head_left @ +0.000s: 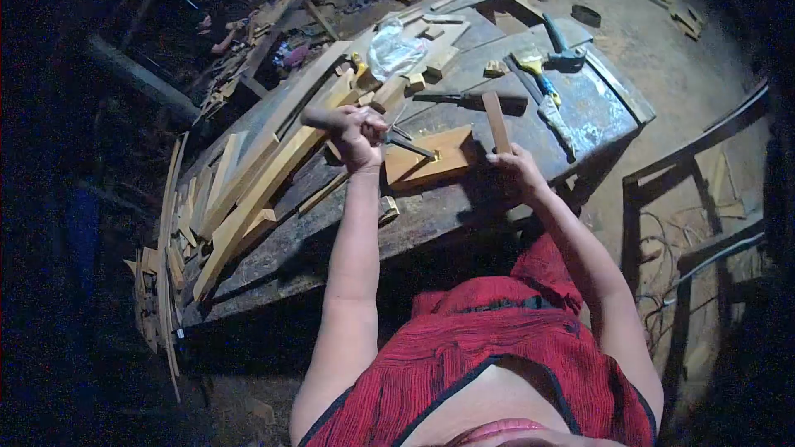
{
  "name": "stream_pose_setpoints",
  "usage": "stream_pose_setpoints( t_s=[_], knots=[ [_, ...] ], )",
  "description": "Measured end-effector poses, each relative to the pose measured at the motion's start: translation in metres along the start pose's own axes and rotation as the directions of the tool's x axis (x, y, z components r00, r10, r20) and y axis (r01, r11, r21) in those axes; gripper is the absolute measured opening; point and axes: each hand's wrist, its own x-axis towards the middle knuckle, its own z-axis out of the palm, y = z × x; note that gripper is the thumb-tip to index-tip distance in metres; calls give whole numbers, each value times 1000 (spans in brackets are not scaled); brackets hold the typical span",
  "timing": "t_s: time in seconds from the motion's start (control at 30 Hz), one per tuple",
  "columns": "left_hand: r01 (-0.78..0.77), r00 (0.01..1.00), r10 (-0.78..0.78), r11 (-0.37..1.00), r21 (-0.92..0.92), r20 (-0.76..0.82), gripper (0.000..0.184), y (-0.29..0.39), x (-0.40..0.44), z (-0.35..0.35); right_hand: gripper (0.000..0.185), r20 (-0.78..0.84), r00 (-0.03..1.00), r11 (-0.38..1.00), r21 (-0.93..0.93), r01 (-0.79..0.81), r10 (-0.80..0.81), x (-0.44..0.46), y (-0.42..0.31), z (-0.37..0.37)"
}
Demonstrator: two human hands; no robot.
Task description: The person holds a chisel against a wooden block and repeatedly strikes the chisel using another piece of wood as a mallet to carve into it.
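Observation:
My left hand (361,137) is closed around the thick wooden handle of a chisel (411,146). The chisel slants down to the right, its tip at a small cut hole in a wooden block (454,159). The block lies on the workbench (356,223). To the right of the block, my right hand (518,169) grips the lower end of a flat wooden stick (497,122), which points up and away from me. The stick is apart from the chisel. Just beyond the block lies a long dark tool (489,101), partly behind the stick.
Long timber strips (269,190) cover the bench's left side. A clear plastic bag (396,50) and small offcuts lie at the back. A hammer (565,54), a paintbrush (530,62) and another brush (556,120) lie right. A dark frame (696,170) stands right of the bench.

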Motion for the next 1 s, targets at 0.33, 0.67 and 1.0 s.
stream_pose_setpoints(
  t_s=[0.33,0.67,1.0],
  knots=[
    [14,998,-19,994,-105,-54,17,3,-8,-22,30,-54,997,999,-7,-52,52,0,-3,-3],
    [-49,998,36,969,241,59,15,-4,-12,13,40,-214,962,839,-482,-253,167,15,-30,-2],
    [-42,992,5,955,294,126,17,-10,-10,39,64,497,592,618,-135,775,-634,-41,-251,162]
  ],
)
